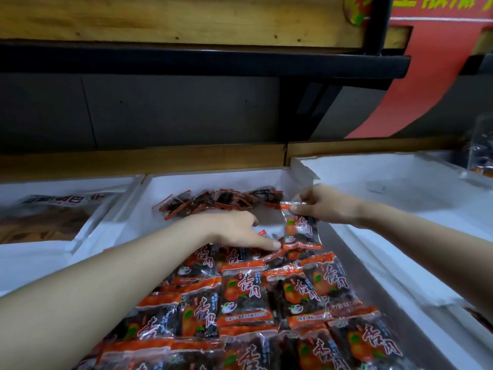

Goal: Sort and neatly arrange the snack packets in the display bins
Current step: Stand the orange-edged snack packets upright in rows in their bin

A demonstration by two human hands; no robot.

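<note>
While the right hand (322, 206) pinches one snack packet (302, 232) by its clear top seal, the packet hangs upright just right of the frame's centre, its lower edge just above the front of the laid rows (245, 295). The left hand (232, 231) holds nothing: it lies flat with fingers stretched out, the forefinger touching the packets at the far end of the rows. All this sits in the middle bin (213, 180), a white box filling the centre and lower frame. A loose heap (213, 202) of the same packets lies at its far end, above centre.

The likely trouble is the grip. A thin pinch on a slick seal could let the packet swing or slip, so it lands crooked or face down. Setting it down could also nudge the tilted packets under the left forefinger and spoil the line, if that hand lifts too soon. The left forearm crosses low over the finished rows and could drag them askew. A neighbouring bin (66, 182) at the left edge holds other goods.
</note>
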